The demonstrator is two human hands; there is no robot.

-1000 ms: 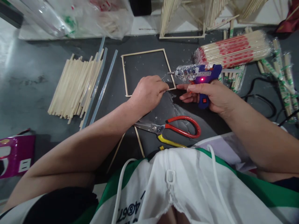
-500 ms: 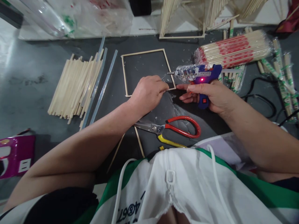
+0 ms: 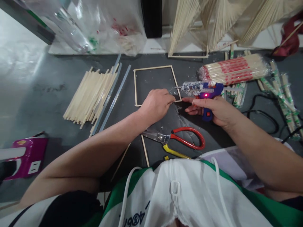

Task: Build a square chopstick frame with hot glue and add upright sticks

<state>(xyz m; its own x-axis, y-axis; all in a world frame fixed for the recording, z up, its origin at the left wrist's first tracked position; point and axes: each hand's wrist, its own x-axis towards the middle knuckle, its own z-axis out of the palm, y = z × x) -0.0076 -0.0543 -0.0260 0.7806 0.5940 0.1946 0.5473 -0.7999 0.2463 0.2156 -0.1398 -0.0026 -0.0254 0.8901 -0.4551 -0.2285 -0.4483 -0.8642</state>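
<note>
A thin rectangular frame of wooden sticks (image 3: 135, 85) lies flat on the dark table. My left hand (image 3: 155, 104) is closed on the frame's near right corner, fingers pinched at the stick. My right hand (image 3: 214, 108) grips a blue glue gun (image 3: 204, 91) with a red light lit. Its nozzle points left at that same corner, just above my left fingertips.
Red-handled scissors (image 3: 184, 140) lie close to my body. A pile of loose sticks (image 3: 90, 94) and clear glue rods (image 3: 115, 97) sit to the left. Wrapped stick bundles (image 3: 234, 69) and a black cable (image 3: 265, 115) are on the right. A purple power strip (image 3: 26, 156) is far left.
The view has tipped upward, so everything sits lower in the frame. Both hands hold the same pose at the frame's corner.
</note>
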